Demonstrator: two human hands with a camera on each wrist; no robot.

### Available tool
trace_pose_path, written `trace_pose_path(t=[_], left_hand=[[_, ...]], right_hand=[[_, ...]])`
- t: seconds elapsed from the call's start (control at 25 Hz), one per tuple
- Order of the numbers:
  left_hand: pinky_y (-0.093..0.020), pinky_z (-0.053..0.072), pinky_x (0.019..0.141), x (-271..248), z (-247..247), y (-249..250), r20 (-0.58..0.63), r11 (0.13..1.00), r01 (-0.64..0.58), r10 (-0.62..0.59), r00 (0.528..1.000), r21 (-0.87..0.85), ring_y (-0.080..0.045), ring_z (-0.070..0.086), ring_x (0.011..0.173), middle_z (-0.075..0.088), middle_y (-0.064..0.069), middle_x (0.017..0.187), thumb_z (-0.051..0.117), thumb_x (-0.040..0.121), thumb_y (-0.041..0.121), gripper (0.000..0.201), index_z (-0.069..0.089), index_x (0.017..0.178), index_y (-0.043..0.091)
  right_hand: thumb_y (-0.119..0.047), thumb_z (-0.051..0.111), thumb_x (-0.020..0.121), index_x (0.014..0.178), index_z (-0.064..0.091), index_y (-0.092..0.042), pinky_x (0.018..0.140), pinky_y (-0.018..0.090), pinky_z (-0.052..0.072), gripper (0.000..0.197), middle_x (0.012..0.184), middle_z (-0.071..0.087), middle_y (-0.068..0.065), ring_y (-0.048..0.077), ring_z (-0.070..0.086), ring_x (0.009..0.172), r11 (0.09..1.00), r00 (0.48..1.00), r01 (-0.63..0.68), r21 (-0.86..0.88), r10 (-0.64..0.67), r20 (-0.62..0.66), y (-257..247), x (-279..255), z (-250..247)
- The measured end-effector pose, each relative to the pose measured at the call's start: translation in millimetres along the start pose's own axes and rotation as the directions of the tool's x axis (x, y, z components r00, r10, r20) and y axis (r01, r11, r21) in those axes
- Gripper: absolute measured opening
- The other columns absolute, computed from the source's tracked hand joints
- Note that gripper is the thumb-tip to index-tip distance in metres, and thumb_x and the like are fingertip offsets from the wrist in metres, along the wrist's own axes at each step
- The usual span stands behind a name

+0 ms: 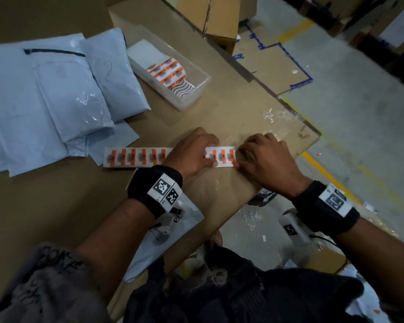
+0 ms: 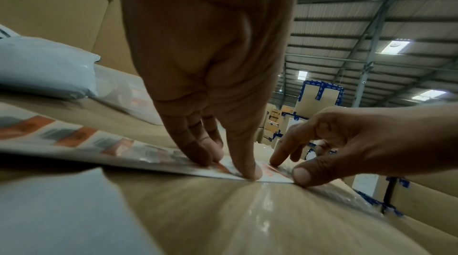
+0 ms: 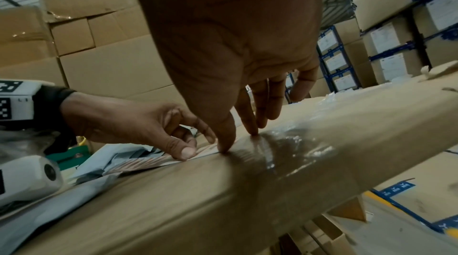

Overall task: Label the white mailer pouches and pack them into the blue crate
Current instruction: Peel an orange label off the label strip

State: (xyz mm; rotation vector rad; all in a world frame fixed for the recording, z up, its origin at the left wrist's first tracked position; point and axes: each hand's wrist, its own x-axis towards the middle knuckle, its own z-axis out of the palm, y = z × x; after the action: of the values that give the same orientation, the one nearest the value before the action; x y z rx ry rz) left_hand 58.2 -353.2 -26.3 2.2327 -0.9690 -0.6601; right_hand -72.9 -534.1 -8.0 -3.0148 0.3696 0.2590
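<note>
A long strip of orange-and-white barcode labels (image 1: 135, 157) (image 2: 74, 137) lies flat on the cardboard worktop (image 1: 219, 122). My left hand (image 1: 191, 152) (image 2: 233, 165) presses its fingertips down on the strip near its right end. My right hand (image 1: 259, 157) (image 3: 238, 139) touches the strip's right end, thumb tip at the near corner and forefinger at the far one. No label is lifted. Several white mailer pouches (image 1: 44, 96) (image 2: 47, 69) are piled at the left. Another pouch (image 1: 163, 248) (image 3: 49, 210) lies under my left wrist. The blue crate is not in view.
A clear plastic tub (image 1: 196, 89) holding more label sheets stands behind the strip. The worktop's edge (image 1: 310, 141) runs close on the right, with warehouse floor below. Stacked cardboard boxes (image 1: 215, 17) (image 3: 111, 63) stand behind.
</note>
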Motion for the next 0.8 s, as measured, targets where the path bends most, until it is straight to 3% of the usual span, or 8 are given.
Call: trace_pose_path(t=[0.08,0.2,0.36,0.48,0.56,0.64,0.72,0.8], left_hand=[[-0.039,0.051,0.091,1,0,4,0.022,1.000,-0.003,0.002,1.000,0.014,-0.019,0.060,0.101,0.056,-0.004,0.126,0.084,0.081,0.012,0.059,0.059,0.134,0.015],[-0.036,0.049,0.091,7,0,12,0.058,0.995,0.008,-0.014,0.998,0.098,-0.019,0.057,0.102,0.056,-0.001,0.117,0.083,0.081,0.010,0.058,0.058,0.132,0.016],[-0.035,0.048,0.087,9,-1,12,0.081,0.993,0.025,-0.035,0.996,0.112,-0.020,0.059,0.099,0.053,0.003,0.104,0.086,0.076,0.014,0.040,0.063,0.108,0.020],[-0.030,0.047,0.076,4,-4,14,0.021,0.999,0.030,-0.031,0.999,0.038,-0.016,0.061,0.088,0.054,0.004,0.094,0.079,0.086,0.022,0.016,0.064,0.090,0.024],[-0.027,0.045,0.068,-1,-13,21,-0.048,0.999,0.008,-0.010,0.999,-0.036,-0.012,0.060,0.080,0.057,0.002,0.092,0.072,0.093,0.025,0.012,0.064,0.085,0.024],[-0.023,0.049,0.063,-9,-30,32,-0.132,0.989,-0.013,-0.007,0.991,-0.149,-0.012,0.064,0.074,0.065,-0.001,0.088,0.068,0.097,0.028,0.015,0.063,0.085,0.020],[-0.017,0.052,0.060,-19,-56,50,-0.231,0.968,-0.037,-0.022,0.973,-0.247,-0.007,0.067,0.073,0.071,0.003,0.084,0.065,0.099,0.033,0.018,0.065,0.090,0.018],[-0.015,0.055,0.064,-33,-80,68,-0.352,0.952,-0.100,-0.009,0.936,-0.290,-0.002,0.069,0.078,0.073,0.007,0.086,0.062,0.100,0.039,0.019,0.067,0.094,0.021]], right_hand=[[-0.052,0.061,0.093,0.121,0.070,-0.027,0.086,0.044,0.044,0.038,0.129,0.060,0.001,0.027,0.050,0.112,0.999,1.000,0.001,0.041,-0.001,-0.023,-3,0,2],[-0.044,0.063,0.095,0.118,0.072,-0.028,0.085,0.043,0.045,0.030,0.126,0.062,-0.001,0.025,0.051,0.109,0.995,0.998,0.029,0.094,-0.024,-0.050,-7,0,5],[-0.037,0.065,0.093,0.124,0.066,-0.026,0.089,0.045,0.047,0.033,0.120,0.066,-0.002,0.024,0.055,0.108,0.969,0.994,0.003,0.246,0.023,-0.105,-11,0,3],[-0.033,0.069,0.093,0.129,0.062,-0.027,0.090,0.041,0.050,0.037,0.111,0.070,-0.010,0.015,0.060,0.104,0.917,0.985,-0.011,0.398,0.077,-0.152,-10,-1,0],[-0.030,0.072,0.093,0.119,0.066,-0.029,0.085,0.036,0.054,0.027,0.094,0.073,-0.014,0.006,0.066,0.090,0.818,0.964,-0.023,0.574,0.170,-0.203,-11,1,-7],[-0.025,0.074,0.094,0.110,0.070,-0.026,0.083,0.035,0.058,0.016,0.081,0.075,-0.008,0.005,0.070,0.082,0.610,0.941,-0.007,0.792,0.272,-0.201,-18,3,-27],[-0.028,0.075,0.095,0.109,0.069,-0.022,0.085,0.036,0.060,0.017,0.086,0.076,-0.003,0.009,0.074,0.084,0.419,0.927,0.088,0.904,0.298,-0.228,-28,2,-56],[-0.033,0.078,0.091,0.113,0.067,-0.026,0.082,0.031,0.061,0.025,0.106,0.074,-0.008,0.009,0.073,0.092,0.380,0.901,0.186,0.906,0.303,-0.312,-38,-1,-83]])
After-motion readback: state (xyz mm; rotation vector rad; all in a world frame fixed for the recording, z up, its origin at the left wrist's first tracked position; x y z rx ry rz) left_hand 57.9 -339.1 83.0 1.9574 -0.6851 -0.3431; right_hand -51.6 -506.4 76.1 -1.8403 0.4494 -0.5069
